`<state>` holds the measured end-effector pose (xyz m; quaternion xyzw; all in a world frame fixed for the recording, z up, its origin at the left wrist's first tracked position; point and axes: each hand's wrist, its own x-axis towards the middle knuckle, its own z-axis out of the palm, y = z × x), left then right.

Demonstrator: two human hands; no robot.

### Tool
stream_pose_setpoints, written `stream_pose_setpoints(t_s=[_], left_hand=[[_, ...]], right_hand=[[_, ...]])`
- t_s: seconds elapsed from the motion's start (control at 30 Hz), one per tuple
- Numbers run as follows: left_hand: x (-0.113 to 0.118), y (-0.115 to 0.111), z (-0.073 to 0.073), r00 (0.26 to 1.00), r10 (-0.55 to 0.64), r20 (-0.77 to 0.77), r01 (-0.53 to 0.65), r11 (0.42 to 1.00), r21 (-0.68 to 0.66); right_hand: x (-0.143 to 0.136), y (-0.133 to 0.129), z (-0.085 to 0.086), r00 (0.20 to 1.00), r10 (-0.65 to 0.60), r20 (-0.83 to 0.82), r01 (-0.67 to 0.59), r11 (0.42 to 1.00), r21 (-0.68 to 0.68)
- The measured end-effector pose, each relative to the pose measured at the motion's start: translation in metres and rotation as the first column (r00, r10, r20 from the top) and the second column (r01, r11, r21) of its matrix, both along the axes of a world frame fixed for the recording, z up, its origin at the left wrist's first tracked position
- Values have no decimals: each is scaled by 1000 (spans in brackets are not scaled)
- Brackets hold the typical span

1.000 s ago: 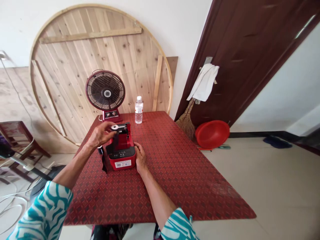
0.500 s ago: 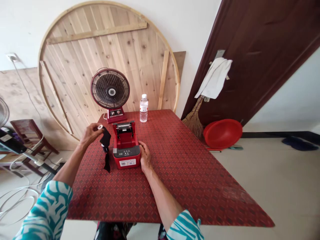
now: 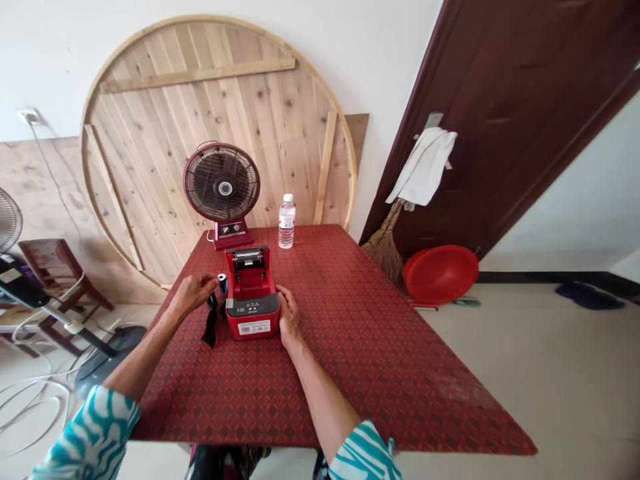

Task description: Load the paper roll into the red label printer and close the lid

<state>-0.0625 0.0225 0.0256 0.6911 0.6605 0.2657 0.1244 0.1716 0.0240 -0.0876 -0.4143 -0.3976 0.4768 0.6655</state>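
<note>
A red and black printer (image 3: 253,320) stands on the patterned red table (image 3: 380,373) with its lid raised and its inside showing. Just left of it, my left hand (image 3: 197,292) pinches a black ribbon roll (image 3: 223,283) with a white end, held upright beside the printer's left wall. Loose black ribbon (image 3: 210,328) hangs down to the tabletop below the fingers. My right hand (image 3: 289,313) is wrapped round the printer's right side.
Behind the printer are a dark red fan (image 3: 223,183) and a water bottle (image 3: 287,222). A large round wooden board (image 3: 165,133) leans on the wall. A red basin (image 3: 440,273) and a broom (image 3: 385,247) are on the floor at right.
My left hand has moved right and down with the roll, closer to the printer. The loose ribbon has shifted slightly left. My right hand stays on the printer.
</note>
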Motion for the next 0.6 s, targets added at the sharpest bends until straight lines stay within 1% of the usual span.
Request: stream_pose_setpoints(t_s=[0.03,0.1,0.17,0.23,0.33,0.5,0.6], left_hand=[[4,-10,2,999,-41,6,41,998,-47],[13,-27,3,989,-120,90,133,978,-160],[21,-36,1,972,-148,183,185,960,-209],[26,-38,-2,965,-150,215,190,965,-180],[31,-37,-4,964,-170,207,196,974,-113],[37,-38,-4,944,-225,241,252,964,-87],[39,-37,-8,924,-254,286,287,955,-79]], right_hand=[[0,0,0,1000,-2,5,2,1000,6],[-1,1,0,1000,-3,17,2,1000,24],[-2,1,0,1000,6,16,-7,999,39],[-3,0,0,1000,15,-3,-15,999,40],[-5,-4,-1,1000,-7,-28,7,1000,25],[-2,-11,-4,997,-70,-36,70,998,7],[-1,-14,-5,995,-93,-24,93,996,-1]])
